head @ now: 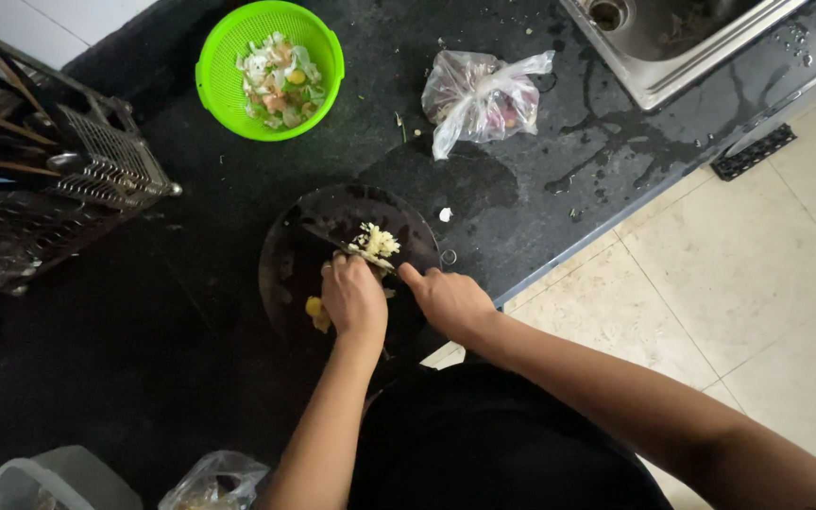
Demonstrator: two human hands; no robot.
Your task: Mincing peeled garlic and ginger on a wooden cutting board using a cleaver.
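Note:
A round black cutting board [287,274] lies on the dark counter. A small heap of pale chopped pieces [376,242] sits on it. My right hand [448,300] grips the handle of a dark knife [328,232] whose blade lies across the board beside the heap. My left hand [353,297] rests curled on the board just behind the heap, fingertips touching the pieces. A yellow chunk [314,309] lies by my left wrist.
A green colander [226,49] of vegetable scraps stands at the back. A knotted clear plastic bag [480,97] lies right of it. A steel sink [677,52] is at top right. A wire dish rack [77,175] stands left. Containers [59,482] sit at the near edge.

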